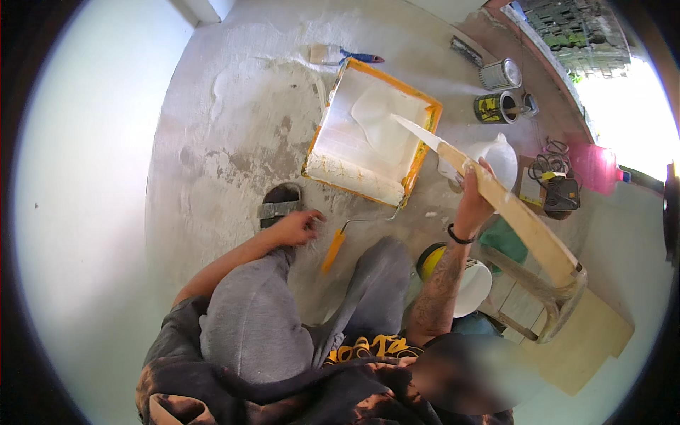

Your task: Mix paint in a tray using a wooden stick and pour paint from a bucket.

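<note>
Shows yellow lettering (375,347) on dark shirt (273,382); bears unreadably small label on yellow-and-black can (487,108). Grasps wooden stick (520,216) in right hand (473,198), white tip beyond the fingers, over paint tray (393,83). Holds left hand (301,228) released, fingers loosely curled, near orange roller handle (333,250). Bends knees over paint-smeared floor (227,92), beside pale wall (85,212).

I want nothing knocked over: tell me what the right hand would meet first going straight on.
Beyond the long, pale wooden board it holds, the right hand would probably meet the white, rounded container; depth is unclear, so it might pass above.
</note>
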The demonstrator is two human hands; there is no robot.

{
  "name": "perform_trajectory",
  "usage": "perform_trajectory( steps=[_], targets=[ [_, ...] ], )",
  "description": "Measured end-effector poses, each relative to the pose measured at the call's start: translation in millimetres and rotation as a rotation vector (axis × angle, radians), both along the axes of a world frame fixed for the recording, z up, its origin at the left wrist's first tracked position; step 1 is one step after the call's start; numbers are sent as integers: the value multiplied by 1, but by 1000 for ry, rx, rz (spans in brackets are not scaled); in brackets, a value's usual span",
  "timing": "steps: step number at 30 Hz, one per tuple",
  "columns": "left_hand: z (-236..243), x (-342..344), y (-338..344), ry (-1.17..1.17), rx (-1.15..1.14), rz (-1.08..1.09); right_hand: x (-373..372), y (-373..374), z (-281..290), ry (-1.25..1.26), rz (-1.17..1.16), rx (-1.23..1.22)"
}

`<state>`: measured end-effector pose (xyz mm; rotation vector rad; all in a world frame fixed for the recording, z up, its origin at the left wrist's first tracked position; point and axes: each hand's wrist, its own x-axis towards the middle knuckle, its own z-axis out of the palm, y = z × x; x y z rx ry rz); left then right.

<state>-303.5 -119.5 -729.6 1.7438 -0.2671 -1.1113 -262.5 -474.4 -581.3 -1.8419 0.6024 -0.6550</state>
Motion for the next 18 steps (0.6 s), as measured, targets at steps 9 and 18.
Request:
perform_trajectory(
  steps=[9, 18],
  targets=[
    [1, -13, 1, -327, 29, -89, -30, 27, -27, -12, 106, -289],
    [-5, -9, 2, -420, 84, -149, -47, 24, -50, -34, -20, -359]
  ],
)
